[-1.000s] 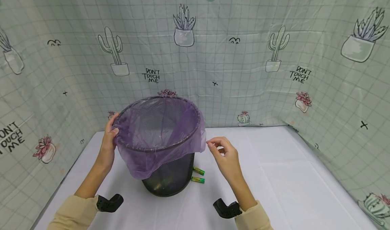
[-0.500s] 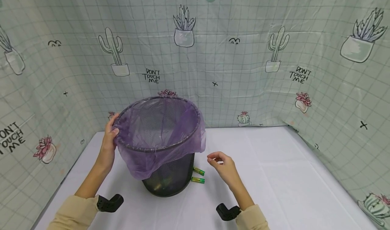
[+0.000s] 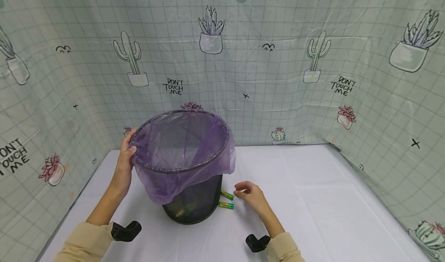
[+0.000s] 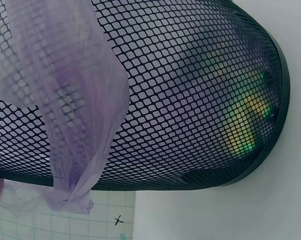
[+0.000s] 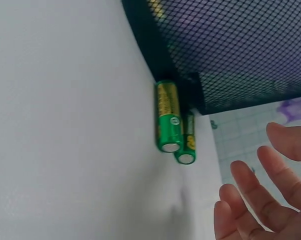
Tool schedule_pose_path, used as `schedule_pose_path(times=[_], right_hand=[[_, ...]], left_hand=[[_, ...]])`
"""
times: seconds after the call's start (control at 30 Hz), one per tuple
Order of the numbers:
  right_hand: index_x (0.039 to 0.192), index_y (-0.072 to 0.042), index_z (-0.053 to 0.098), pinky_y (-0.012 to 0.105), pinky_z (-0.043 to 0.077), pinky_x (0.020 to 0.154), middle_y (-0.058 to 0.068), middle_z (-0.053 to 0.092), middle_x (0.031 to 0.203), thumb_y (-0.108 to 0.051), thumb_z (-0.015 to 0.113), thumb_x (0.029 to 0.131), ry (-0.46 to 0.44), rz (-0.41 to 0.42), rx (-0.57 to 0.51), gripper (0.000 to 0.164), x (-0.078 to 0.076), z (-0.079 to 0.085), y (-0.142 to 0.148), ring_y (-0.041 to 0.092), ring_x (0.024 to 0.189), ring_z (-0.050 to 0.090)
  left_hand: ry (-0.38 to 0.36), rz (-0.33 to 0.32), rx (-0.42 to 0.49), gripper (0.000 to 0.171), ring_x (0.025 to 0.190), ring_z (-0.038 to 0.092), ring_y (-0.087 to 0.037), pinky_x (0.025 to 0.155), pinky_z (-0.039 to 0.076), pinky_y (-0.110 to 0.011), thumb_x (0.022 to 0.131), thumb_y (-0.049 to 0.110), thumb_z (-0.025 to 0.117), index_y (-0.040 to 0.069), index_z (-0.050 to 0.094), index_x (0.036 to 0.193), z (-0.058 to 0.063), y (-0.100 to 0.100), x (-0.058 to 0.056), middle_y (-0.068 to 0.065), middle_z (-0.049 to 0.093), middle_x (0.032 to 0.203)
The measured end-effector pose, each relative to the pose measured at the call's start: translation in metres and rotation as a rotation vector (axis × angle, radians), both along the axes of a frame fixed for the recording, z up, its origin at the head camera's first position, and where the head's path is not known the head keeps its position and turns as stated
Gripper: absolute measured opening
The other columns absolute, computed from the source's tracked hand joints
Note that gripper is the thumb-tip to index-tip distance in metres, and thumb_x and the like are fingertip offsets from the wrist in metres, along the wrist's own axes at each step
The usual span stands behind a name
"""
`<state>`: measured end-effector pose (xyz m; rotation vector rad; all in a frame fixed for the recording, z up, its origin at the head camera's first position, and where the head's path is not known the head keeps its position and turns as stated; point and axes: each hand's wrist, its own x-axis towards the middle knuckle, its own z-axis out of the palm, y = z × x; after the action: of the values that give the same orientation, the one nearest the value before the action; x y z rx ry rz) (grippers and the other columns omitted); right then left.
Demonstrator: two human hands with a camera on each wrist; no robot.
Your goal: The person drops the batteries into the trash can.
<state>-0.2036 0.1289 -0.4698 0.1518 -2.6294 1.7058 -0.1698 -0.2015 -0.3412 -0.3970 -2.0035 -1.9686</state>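
Observation:
A black mesh wastebasket (image 3: 194, 198) stands on the table, lined with a purple bag (image 3: 167, 186) folded over its rim. My left hand (image 3: 123, 158) grips the rim at the left, thumb on the near side and fingers round the outside. Two green and gold batteries, a nearer battery (image 3: 226, 205) and a farther battery (image 3: 227, 195), lie against the basket's base on the right. My right hand (image 3: 253, 197) hovers just right of them, fingers loosely bent and holding nothing. Through the mesh, blurred yellow-green shapes (image 4: 240, 127) show at the basket's bottom in the left wrist view.
White cloth covers the table (image 3: 306, 212). A curtain (image 3: 236, 69) printed with cacti surrounds it at the back and both sides. Each wrist carries a black camera mount, one left mount (image 3: 126, 231) and one right mount (image 3: 257, 242).
My right hand has come down from beside the bag's right edge to next to the batteries. My left hand and the basket have stayed where they were.

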Motion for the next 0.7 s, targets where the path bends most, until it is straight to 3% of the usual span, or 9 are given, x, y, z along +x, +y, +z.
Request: schedule_pose_path(times=[0.27, 0.7], right_hand=[[0.105, 0.004, 0.063, 0.028, 0.045, 0.067, 0.012, 0.065, 0.093, -0.008, 0.068, 0.079, -0.046, 0.047, 0.015, 0.029, 0.003, -0.013, -0.006, 0.016, 0.081, 0.058], [0.095, 0.006, 0.064, 0.026, 0.043, 0.065, 0.009, 0.063, 0.082, -0.003, 0.068, 0.076, -0.017, 0.005, 0.128, 0.021, -0.002, -0.020, -0.018, 0.015, 0.075, 0.055]], left_hand=[[-0.004, 0.008, -0.012, 0.059, 0.134, 0.019, -0.017, 0.104, 0.016, -0.034, 0.093, 0.033, 0.028, 0.020, 0.014, 0.149, 0.000, 0.001, 0.000, -0.007, 0.005, 0.154], [-0.010, 0.011, -0.005, 0.059, 0.136, 0.017, -0.018, 0.107, 0.013, -0.038, 0.093, 0.034, 0.029, 0.021, 0.015, 0.149, -0.001, 0.000, 0.000, -0.006, 0.004, 0.155]])
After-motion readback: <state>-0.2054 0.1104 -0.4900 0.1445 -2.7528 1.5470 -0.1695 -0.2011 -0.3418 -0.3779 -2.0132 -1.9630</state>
